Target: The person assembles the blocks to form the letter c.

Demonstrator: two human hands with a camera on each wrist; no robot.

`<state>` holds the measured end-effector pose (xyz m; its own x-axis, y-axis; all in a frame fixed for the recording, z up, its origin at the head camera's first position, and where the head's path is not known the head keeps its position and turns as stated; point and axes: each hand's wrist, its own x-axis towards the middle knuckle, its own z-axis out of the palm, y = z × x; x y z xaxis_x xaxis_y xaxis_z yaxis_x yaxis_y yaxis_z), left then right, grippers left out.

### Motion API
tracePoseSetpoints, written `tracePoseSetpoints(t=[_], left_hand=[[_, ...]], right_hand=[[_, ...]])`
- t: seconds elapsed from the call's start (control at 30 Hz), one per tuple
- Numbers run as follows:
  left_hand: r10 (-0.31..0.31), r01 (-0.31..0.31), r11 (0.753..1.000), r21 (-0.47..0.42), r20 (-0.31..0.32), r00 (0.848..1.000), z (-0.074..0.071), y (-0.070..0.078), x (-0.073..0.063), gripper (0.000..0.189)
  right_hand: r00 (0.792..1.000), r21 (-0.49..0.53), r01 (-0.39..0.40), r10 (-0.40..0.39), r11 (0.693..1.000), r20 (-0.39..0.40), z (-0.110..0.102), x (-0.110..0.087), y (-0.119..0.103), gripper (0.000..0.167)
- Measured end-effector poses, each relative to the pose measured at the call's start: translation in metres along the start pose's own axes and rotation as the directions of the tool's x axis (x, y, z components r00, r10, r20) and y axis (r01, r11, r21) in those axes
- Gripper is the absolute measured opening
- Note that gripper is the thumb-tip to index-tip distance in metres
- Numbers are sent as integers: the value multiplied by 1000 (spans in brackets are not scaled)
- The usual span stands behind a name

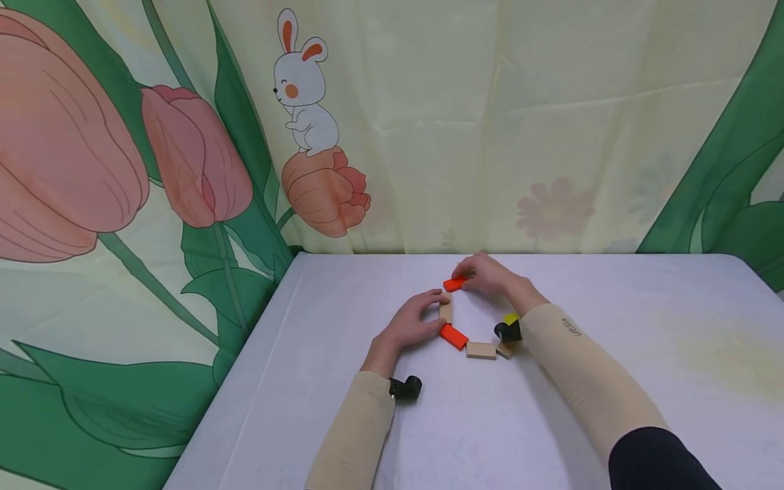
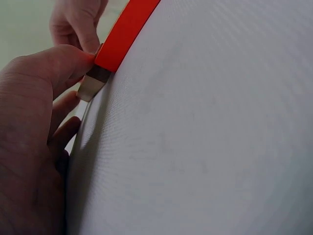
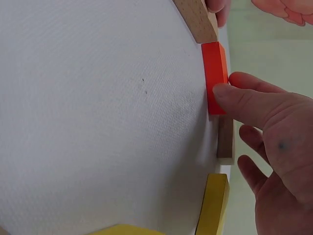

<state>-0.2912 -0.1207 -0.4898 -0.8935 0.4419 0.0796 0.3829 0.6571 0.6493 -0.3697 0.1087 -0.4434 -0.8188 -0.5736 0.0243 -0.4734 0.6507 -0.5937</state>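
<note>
At the far side of a ring of blocks, my right hand (image 1: 486, 275) pinches a red block (image 1: 453, 284) between thumb and fingers. In the right wrist view, this red block (image 3: 214, 78) lies end to end with a plain wooden block (image 3: 196, 19). My left hand (image 1: 413, 320) holds that wooden block (image 1: 446, 308) at the ring's left side, fingertips by its far end and thumb by its near end. The left thumb also comes right up to a second red block (image 1: 454, 336), set at an angle.
Along the near side lie a wooden block (image 1: 481, 350) and a tilted wooden one (image 1: 504, 350). A yellow block (image 1: 511, 318) shows beside the right wrist camera (image 1: 508, 332). Past the right thumb are another wooden block (image 3: 226, 139) and a yellow block (image 3: 212, 200). A printed curtain (image 1: 441, 136) hangs behind the table.
</note>
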Motion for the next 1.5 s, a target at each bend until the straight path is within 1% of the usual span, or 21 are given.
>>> tracePoseSetpoints(t=[0.23,0.33,0.7,0.93,1.0,1.2,1.5], left_hand=[[-1,1,1000,-1,-2,1000,0,-2,0,42],[-2,2,1000,-2,1,1000,0,-2,1,42],[10,-10,1000,3,6,1000,0,-2,2,42],[32,-32,999,8,1,1000,0,-3,2,42],[35,-35,999,9,-2,999,-1,-2,2,42],[35,-35,999,3,-5,999,-2,-1,1,42],[37,-37,999,-8,-7,999,-1,-2,1,41]], right_hand=[[1000,-2,-16,16,1000,1,1,3,-3,25],[1000,-6,-11,11,1000,3,1,3,-4,25],[1000,-13,22,-21,1000,14,1,3,-6,25],[998,-19,67,-67,998,10,3,3,-4,25],[998,-13,62,-62,998,14,2,3,-3,25],[1000,25,16,-17,1000,16,0,3,1,27],[999,31,-33,33,999,5,0,1,4,29]])
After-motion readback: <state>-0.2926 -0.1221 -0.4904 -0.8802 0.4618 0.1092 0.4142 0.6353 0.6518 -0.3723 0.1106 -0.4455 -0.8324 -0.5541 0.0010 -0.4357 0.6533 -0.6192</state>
